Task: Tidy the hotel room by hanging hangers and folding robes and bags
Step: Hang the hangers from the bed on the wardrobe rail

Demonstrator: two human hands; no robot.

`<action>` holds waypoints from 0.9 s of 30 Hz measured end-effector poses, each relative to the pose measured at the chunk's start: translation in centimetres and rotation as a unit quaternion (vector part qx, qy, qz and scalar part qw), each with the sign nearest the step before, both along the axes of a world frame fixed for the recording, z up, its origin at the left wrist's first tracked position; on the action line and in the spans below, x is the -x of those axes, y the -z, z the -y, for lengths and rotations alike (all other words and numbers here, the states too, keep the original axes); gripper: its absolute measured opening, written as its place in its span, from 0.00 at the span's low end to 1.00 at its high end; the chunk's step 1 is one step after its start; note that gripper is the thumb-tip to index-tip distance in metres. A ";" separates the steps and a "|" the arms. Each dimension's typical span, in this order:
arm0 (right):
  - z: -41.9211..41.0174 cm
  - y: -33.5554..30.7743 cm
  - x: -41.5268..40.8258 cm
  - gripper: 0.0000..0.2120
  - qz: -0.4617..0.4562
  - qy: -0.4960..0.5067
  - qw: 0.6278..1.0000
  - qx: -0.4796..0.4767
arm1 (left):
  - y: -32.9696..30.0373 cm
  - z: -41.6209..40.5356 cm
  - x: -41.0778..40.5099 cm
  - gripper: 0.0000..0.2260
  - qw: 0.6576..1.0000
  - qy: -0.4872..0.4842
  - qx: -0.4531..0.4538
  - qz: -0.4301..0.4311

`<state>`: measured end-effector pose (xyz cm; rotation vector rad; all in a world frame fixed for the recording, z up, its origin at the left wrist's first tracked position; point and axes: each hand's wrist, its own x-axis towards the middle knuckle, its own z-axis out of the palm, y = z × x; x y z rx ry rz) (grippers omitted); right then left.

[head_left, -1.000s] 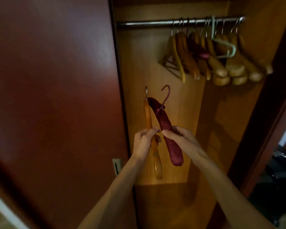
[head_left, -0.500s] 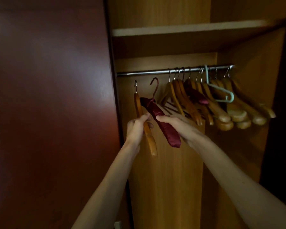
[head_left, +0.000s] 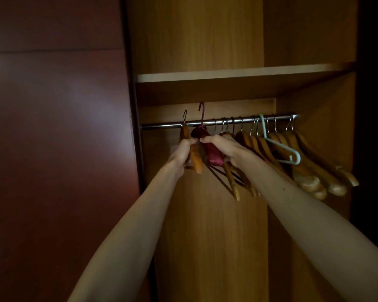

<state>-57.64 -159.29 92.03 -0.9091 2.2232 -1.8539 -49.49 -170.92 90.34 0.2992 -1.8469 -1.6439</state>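
Both hands had risen from waist height to the rail (head_left: 218,121) within the last second, and the two hangers came up with them. The left hand (head_left: 183,150) gripped the wooden hanger (head_left: 195,159), fingers curled round its near arm; its metal hook (head_left: 184,116) stood just above the rail at the left end. The right hand (head_left: 224,149) held the maroon padded hanger (head_left: 212,152) in the same way, and its hook (head_left: 201,110) also poked up past the rail, just right of the first. Neither hook looked seated yet; whether they touched the rail could not be told.

To the right, a row of wooden hangers (head_left: 310,162) and one pale plastic hanger (head_left: 282,152) hung from the rail, under the shelf (head_left: 238,74). The red door (head_left: 57,138) stood open on the left.

The lift meant the hanging step was nearly done: the hooks likely had only to be brought over the rail and lowered. The free stretch of rail on the left seemed roomy enough for both.
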 end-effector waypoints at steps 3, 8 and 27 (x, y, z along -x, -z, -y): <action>0.6 -0.5 1.0 0.23 0.013 0.003 1.000 0.001 | -0.6 0.8 1.3 0.08 1.000 -0.002 0.005 0.029; 1.8 0.1 2.6 0.19 0.048 0.024 0.998 -0.017 | 0.4 1.4 3.2 0.18 0.999 0.007 0.010 0.035; 0.3 6.0 4.1 0.15 -0.090 0.147 0.984 -0.050 | 4.8 0.3 5.9 0.16 0.994 0.034 0.075 0.065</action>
